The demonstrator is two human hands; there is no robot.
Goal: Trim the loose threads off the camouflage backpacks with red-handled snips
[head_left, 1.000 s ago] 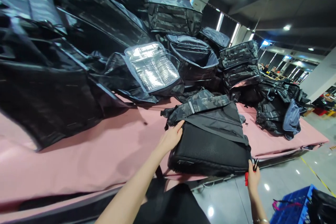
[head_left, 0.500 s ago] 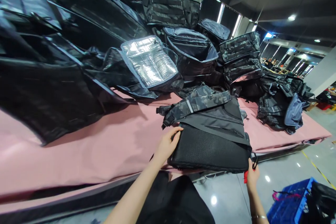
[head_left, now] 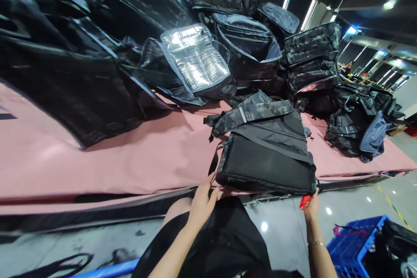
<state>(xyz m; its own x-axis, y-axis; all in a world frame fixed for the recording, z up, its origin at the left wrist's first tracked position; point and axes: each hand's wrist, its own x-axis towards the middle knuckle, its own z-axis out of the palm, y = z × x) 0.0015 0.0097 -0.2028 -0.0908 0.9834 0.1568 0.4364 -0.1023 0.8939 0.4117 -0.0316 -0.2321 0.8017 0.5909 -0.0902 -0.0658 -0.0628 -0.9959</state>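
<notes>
A black and camouflage backpack [head_left: 265, 160] lies with its mesh back panel upward and its lower edge at the table's front. My left hand [head_left: 202, 202] is at its lower left corner, beside a dangling strap, with thumb and forefinger apart and nothing visible between them. At the lower right corner, my right hand [head_left: 312, 206] is closed round a small red item [head_left: 305, 202], its fingertips against the bag's edge. What the red item is cannot be made out.
Piled bags stand behind on the pink tabletop [head_left: 156, 160], including one with a silver lining [head_left: 197, 58] and a large dark bag [head_left: 74, 91] at left. More bags [head_left: 352, 132] lie at right. A blue crate [head_left: 352, 243] stands on the floor at lower right.
My left hand has come off the backpack's left side and moved down to its lower corner. The red item now sits higher against my right hand. The view has shifted.
</notes>
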